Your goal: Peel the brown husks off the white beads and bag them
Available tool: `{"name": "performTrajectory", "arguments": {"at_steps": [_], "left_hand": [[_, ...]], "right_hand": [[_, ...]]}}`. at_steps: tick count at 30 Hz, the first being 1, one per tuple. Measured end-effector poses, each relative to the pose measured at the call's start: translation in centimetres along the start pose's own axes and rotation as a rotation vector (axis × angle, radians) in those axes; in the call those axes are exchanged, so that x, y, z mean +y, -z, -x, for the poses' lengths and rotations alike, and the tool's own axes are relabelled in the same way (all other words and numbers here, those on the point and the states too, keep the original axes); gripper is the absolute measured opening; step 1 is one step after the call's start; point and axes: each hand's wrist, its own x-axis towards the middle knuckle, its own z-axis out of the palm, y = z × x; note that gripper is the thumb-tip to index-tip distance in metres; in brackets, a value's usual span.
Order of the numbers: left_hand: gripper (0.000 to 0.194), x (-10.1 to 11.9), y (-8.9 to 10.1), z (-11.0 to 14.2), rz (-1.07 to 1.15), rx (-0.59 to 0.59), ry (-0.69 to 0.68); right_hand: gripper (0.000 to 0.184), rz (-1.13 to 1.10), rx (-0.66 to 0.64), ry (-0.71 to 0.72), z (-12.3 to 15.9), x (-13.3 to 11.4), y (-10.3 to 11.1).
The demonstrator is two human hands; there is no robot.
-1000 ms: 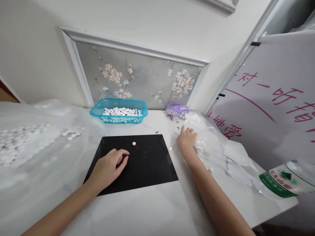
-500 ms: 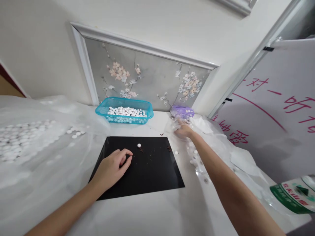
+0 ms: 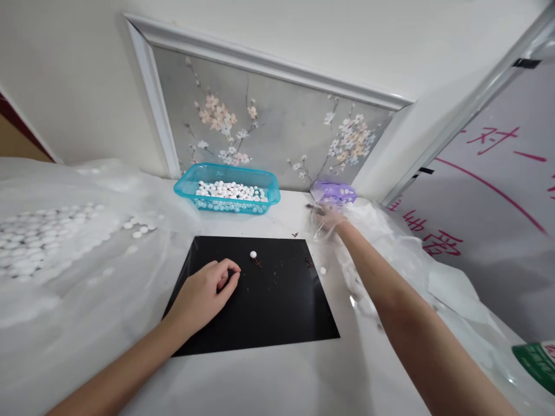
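Note:
My left hand (image 3: 208,294) rests on the left part of a black board (image 3: 269,312), fingers curled and thumb close to the index fingertip, with nothing visible between them. Just beyond it lie a small white ball (image 3: 253,254) and a thin brown twig-like piece (image 3: 257,263). Another brown piece (image 3: 308,262) lies near the board's right edge. My right hand (image 3: 332,219) reaches to the back right, in or behind crumpled clear plastic (image 3: 321,232). Dark brown bits (image 3: 315,208) show at its fingertips; the plastic and blur hide its grip.
A blue plastic basket (image 3: 184,189) holding many white balls stands behind the board. Left of it, a translucent bag (image 3: 78,277) contains more white balls. A purple packet (image 3: 333,190) lies against the wall. Clear plastic covers the right side, with a green-labelled bottle (image 3: 535,364) at the edge.
My right hand has moved away from me, from the plastic right of the board into the clear plastic by the purple packet. My left hand has stayed on the board; its thumb and index have drawn closer.

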Motion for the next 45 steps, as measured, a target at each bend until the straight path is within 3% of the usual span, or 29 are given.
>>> {"name": "performTrajectory", "arguments": {"at_steps": [3, 10, 16, 20, 26, 33, 45], "left_hand": [[0.021, 0.0, 0.0, 0.0, -0.002, -0.007, 0.001], [0.021, 0.2, 0.0, 0.0, 0.003, -0.026, 0.001], [0.02, 0.1, 0.0, 0.0, 0.02, -0.049, 0.016], [0.019, 0.1, 0.0, 0.0, 0.03, -0.055, 0.017], [0.019, 0.1, 0.0, -0.1, 0.033, -0.047, 0.016], [0.018, 0.0, 0.0, -0.1, 0.038, -0.06, 0.02], [0.018, -0.1, 0.0, -0.1, 0.074, -0.035, 0.031]], "right_hand": [[0.042, 0.035, -0.024, -0.014, 0.3, -1.0, 0.0], [0.039, 0.061, 0.07, 0.122, 1.0, -2.1, -0.4], [0.035, 0.07, -0.038, 0.201, 0.5, -1.2, -1.0], [0.033, 0.076, -0.043, 0.213, 0.8, -1.2, -1.0], [0.037, 0.064, -0.035, 0.141, 1.5, -1.2, -1.0], [0.038, 0.052, -0.117, 0.144, 1.7, -0.9, -0.5], [0.036, 0.077, -0.095, -0.062, 3.3, -1.9, 0.7]]}}
